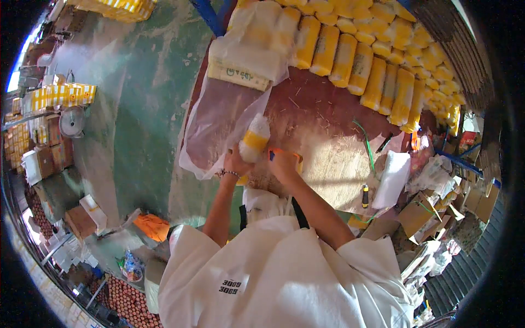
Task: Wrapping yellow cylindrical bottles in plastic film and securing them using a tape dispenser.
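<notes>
My left hand, with a beaded bracelet at the wrist, grips the lower end of a white bundle with a yellow band. What is wrapped inside is hidden. Close by on the right, my right hand is closed around a small blue and orange-yellow object, mostly covered by the fingers; its kind is unclear. Beside my left hand, a clear plastic bag lies spread over the dark red tabletop. Toward its far end the bag covers a pale box bearing writing.
Yellow-and-white wrapped packs stand in a row, with a large pile behind. At right lie a yellow-and-black handled tool, a white wrapping roll and green strapping. Cardboard boxes crowd beyond. Green floor stretches left.
</notes>
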### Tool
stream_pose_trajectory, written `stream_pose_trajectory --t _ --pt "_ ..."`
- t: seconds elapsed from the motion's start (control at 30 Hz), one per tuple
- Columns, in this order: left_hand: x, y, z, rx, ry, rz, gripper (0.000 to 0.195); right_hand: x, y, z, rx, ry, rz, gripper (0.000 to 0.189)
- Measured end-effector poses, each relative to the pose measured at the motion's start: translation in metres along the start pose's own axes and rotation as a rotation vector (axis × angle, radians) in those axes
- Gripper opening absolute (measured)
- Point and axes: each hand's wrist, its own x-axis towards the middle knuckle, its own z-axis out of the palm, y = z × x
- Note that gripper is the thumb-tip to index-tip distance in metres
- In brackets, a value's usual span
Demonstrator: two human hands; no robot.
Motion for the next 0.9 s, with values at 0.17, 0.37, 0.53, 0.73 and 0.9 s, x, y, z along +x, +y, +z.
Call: stream_pose_trajectory --t 0.17,0.37,0.53,0.73,0.9 --pt "0.032 0.044 0.025 0.031 0.273 0.092 0.098 -0.047 0.075 -0.035 -0.100 -0.100 0.462 0.045" --pt "0.031 0.102 0.001 -0.008 0.172 0.035 0.091 -0.117 0.210 -0.035 -0.361 0.053 0.213 0.034" --pt "-0.040 0.123 -0.016 -0.505 0.228 0.491 0.080 -0.127 0.175 -0.046 0.092 0.361 0.174 0.056" --pt "-0.062 0.134 0.009 -0.370 0.070 0.692 0.062 -0.090 0.056 -0.091 0.774 0.184 -0.129 0.083" --pt "-0.057 0.132 0.014 -0.641 -0.182 0.714 0.077 -0.077 0.040 -0.108 0.457 0.237 -0.301 0.079"
